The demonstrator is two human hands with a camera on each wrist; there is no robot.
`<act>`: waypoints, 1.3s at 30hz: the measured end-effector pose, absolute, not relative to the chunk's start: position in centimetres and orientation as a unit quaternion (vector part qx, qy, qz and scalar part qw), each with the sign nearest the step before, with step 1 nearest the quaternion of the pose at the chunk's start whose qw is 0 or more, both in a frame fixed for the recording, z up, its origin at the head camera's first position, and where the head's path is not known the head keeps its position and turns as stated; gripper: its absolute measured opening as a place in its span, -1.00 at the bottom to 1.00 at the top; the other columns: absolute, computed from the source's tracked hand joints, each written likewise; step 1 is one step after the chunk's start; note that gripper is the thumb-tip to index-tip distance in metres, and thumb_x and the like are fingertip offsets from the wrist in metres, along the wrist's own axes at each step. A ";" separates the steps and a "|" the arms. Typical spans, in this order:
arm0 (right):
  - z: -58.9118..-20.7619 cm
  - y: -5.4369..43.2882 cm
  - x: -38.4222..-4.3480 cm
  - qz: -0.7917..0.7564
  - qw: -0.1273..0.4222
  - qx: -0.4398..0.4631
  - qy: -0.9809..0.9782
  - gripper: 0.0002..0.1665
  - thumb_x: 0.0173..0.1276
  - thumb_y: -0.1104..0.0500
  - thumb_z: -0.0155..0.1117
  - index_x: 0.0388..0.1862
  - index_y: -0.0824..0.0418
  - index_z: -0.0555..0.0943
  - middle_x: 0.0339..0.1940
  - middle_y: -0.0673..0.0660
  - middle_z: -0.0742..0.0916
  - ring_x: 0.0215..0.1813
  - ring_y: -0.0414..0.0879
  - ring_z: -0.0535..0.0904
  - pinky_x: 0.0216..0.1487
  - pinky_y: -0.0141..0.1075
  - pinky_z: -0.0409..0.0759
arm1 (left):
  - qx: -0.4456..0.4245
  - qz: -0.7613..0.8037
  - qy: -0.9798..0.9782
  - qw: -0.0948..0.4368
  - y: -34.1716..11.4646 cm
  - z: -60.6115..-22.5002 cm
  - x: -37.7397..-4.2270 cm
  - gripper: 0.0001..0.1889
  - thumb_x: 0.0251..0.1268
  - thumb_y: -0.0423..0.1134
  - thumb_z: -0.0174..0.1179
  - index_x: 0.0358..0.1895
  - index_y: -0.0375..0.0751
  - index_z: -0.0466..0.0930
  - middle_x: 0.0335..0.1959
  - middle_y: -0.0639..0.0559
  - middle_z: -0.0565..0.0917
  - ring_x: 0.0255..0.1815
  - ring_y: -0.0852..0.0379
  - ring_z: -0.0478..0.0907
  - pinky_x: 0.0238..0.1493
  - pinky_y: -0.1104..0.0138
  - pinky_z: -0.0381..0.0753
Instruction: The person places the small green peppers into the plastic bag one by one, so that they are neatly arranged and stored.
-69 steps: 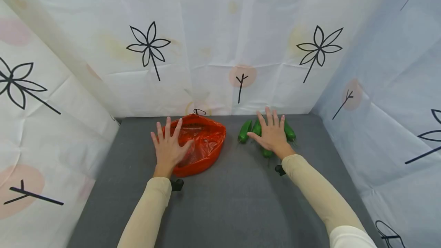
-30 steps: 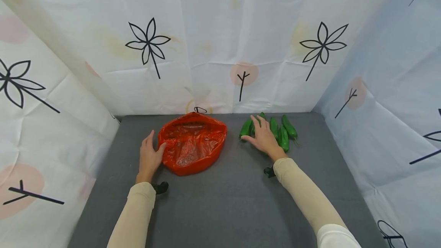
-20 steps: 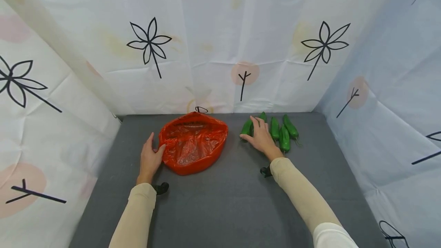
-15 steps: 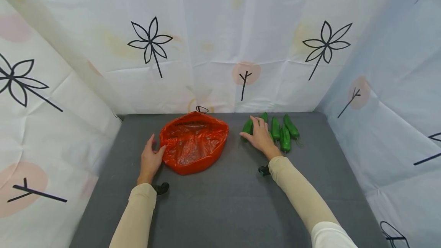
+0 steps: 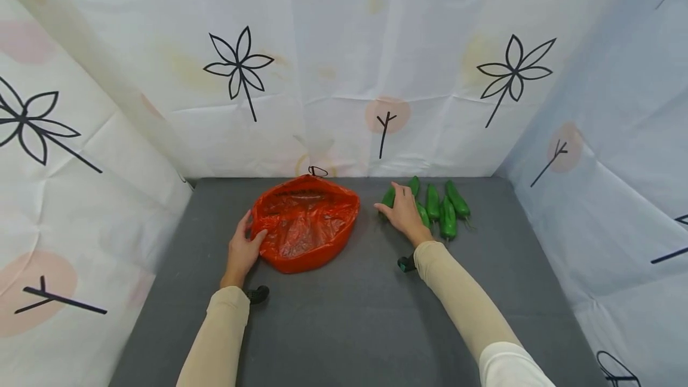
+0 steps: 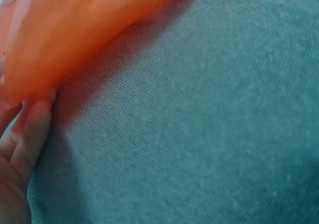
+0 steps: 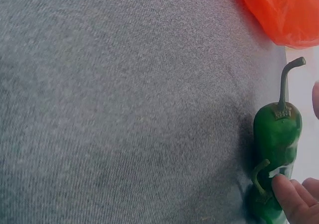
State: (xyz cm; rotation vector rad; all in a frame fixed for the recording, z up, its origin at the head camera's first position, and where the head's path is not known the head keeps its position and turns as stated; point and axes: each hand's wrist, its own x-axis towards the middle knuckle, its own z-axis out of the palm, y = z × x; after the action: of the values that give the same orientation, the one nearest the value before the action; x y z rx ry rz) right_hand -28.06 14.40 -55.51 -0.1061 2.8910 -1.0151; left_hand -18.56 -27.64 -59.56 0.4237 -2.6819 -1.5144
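A red plastic bag (image 5: 301,263) stands wide at the back left of the grey table, its mouth facing up. My left hand (image 5: 243,254) holds its left side, thumb over the bag and fingers at the outer wall; in the left wrist view fingertips (image 6: 37,117) tuck under the bag's edge. Several green peppers (image 5: 447,220) lie at the back right. Over the leftmost ones is my right hand (image 5: 405,211). In the right wrist view its fingers (image 7: 291,199) touch a pepper (image 7: 277,139), while the thumb (image 7: 316,99) stays apart from it.
White patterned cloth walls (image 5: 344,76) enclose the grey table (image 5: 333,327) at the back and both sides. The peppers lie close to the back edge. A strip of tabletop separates bag and peppers.
Both hands have come down from a spread-finger pose over bag and peppers. The left now grasps the bag's left side; the right has shifted left onto the leftmost peppers.
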 end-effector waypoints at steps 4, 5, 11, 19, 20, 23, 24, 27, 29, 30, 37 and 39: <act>-55.6 14.2 -28.4 -0.323 0.045 -0.026 0.945 0.02 0.42 -0.16 0.32 0.64 0.25 0.10 0.57 0.39 0.27 0.58 0.28 0.21 0.55 0.15 0.31 | 0.151 -0.524 -0.838 0.009 -27.8 -60.0 -18.5 -0.17 0.48 0.02 0.18 0.67 0.27 -0.08 0.60 -0.20 0.27 0.60 -0.21 0.23 0.55 -0.17 0.26; -55.5 14.1 -28.5 -0.318 0.048 -0.026 0.946 0.02 0.43 -0.14 0.32 0.64 0.27 0.10 0.56 0.40 0.28 0.58 0.30 0.22 0.54 0.16 0.31 | 0.158 -0.531 -0.833 0.005 -27.9 -60.0 -18.5 -0.17 0.49 0.02 0.18 0.67 0.30 -0.09 0.61 -0.17 0.26 0.63 -0.18 0.19 0.58 -0.16 0.21; -55.7 13.9 -28.7 -0.295 0.071 -0.016 0.953 -0.03 0.43 -0.04 0.34 0.62 0.30 0.13 0.52 0.45 0.32 0.51 0.35 0.32 0.48 0.18 0.39 | 0.184 -0.549 -0.815 -0.011 -28.0 -60.1 -18.5 -0.15 0.48 0.03 0.19 0.67 0.35 -0.13 0.63 -0.14 0.23 0.65 -0.16 0.13 0.63 -0.17 0.09; -56.2 13.6 -28.4 -0.292 0.081 -0.019 0.953 -0.08 0.45 0.00 0.31 0.62 0.29 0.14 0.47 0.48 0.43 0.45 0.37 0.41 0.44 0.20 0.42 | 0.187 -0.549 -0.815 0.004 -27.8 -60.5 -18.7 -0.19 0.48 0.01 0.20 0.66 0.33 -0.05 0.60 -0.17 0.29 0.64 -0.17 0.18 0.62 -0.15 0.14; -56.2 13.5 -28.4 -0.291 0.080 -0.021 0.953 -0.08 0.45 0.00 0.30 0.62 0.29 0.14 0.46 0.48 0.45 0.45 0.37 0.41 0.44 0.19 0.43 | 0.188 -0.551 -0.813 0.004 -27.8 -60.5 -18.7 -0.19 0.48 -0.01 0.20 0.66 0.33 -0.04 0.60 -0.17 0.30 0.63 -0.17 0.18 0.61 -0.16 0.15; -56.2 13.5 -28.2 -0.295 0.083 -0.025 0.952 -0.10 0.47 0.00 0.28 0.63 0.26 0.14 0.46 0.45 0.48 0.46 0.36 0.41 0.45 0.18 0.43 | 0.193 -0.552 -0.811 0.002 -27.9 -60.4 -18.6 -0.20 0.48 -0.03 0.20 0.66 0.35 -0.03 0.59 -0.16 0.31 0.62 -0.16 0.21 0.61 -0.14 0.18; -56.1 13.5 -28.1 -0.297 0.084 -0.026 0.951 -0.11 0.47 0.00 0.27 0.63 0.25 0.15 0.46 0.44 0.48 0.47 0.35 0.40 0.45 0.18 0.42 | 0.193 -0.551 -0.812 0.001 -27.9 -60.4 -18.5 -0.19 0.48 -0.03 0.20 0.66 0.35 -0.04 0.59 -0.16 0.31 0.62 -0.17 0.21 0.60 -0.14 0.18; -56.0 13.6 -27.9 -0.307 0.081 -0.032 0.948 -0.12 0.47 0.02 0.28 0.64 0.22 0.15 0.48 0.43 0.46 0.49 0.34 0.38 0.45 0.19 0.42 | 0.193 -0.547 -0.815 -0.002 -28.0 -60.5 -18.5 -0.19 0.48 -0.03 0.20 0.66 0.36 -0.03 0.59 -0.17 0.31 0.62 -0.16 0.21 0.60 -0.13 0.19; -55.7 13.7 -27.8 -0.319 0.078 -0.035 0.944 -0.11 0.47 0.03 0.28 0.64 0.19 0.15 0.49 0.43 0.44 0.48 0.34 0.39 0.44 0.20 0.43 | 0.193 -0.545 -0.816 -0.002 -28.1 -60.6 -18.5 -0.20 0.48 -0.02 0.20 0.65 0.38 -0.03 0.59 -0.17 0.31 0.62 -0.17 0.21 0.60 -0.14 0.18; -55.6 13.7 -27.7 -0.324 0.077 -0.036 0.942 -0.11 0.46 0.04 0.29 0.65 0.17 0.15 0.49 0.43 0.43 0.47 0.34 0.40 0.42 0.21 0.44 | 0.194 -0.544 -0.816 -0.002 -28.1 -60.6 -18.6 -0.20 0.48 -0.02 0.21 0.65 0.39 -0.01 0.59 -0.17 0.31 0.62 -0.17 0.21 0.60 -0.14 0.18; -55.1 13.9 -27.5 -0.338 0.080 -0.045 0.937 -0.06 0.44 0.04 0.31 0.68 0.09 0.09 0.48 0.44 0.41 0.44 0.33 0.42 0.38 0.22 0.45 | 0.194 -0.545 -0.815 0.001 -28.1 -60.7 -18.6 -0.26 0.48 -0.03 0.20 0.61 0.46 0.06 0.61 -0.09 0.29 0.62 -0.14 0.22 0.60 -0.13 0.20; -54.9 14.0 -27.5 -0.339 0.082 -0.046 0.936 -0.03 0.42 0.03 0.33 0.68 0.09 0.08 0.47 0.43 0.44 0.44 0.33 0.42 0.39 0.22 0.45 | 0.192 -0.545 -0.816 0.002 -28.1 -60.7 -18.5 -0.27 0.49 -0.02 0.19 0.61 0.47 0.08 0.61 -0.05 0.29 0.62 -0.13 0.21 0.60 -0.13 0.20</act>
State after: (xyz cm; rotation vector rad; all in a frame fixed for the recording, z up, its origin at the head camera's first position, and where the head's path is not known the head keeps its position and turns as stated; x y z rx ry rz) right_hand -27.48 14.03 -54.89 -0.1381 2.7968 -1.0124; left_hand -18.54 -28.10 -60.70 0.6030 -2.5612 -1.7102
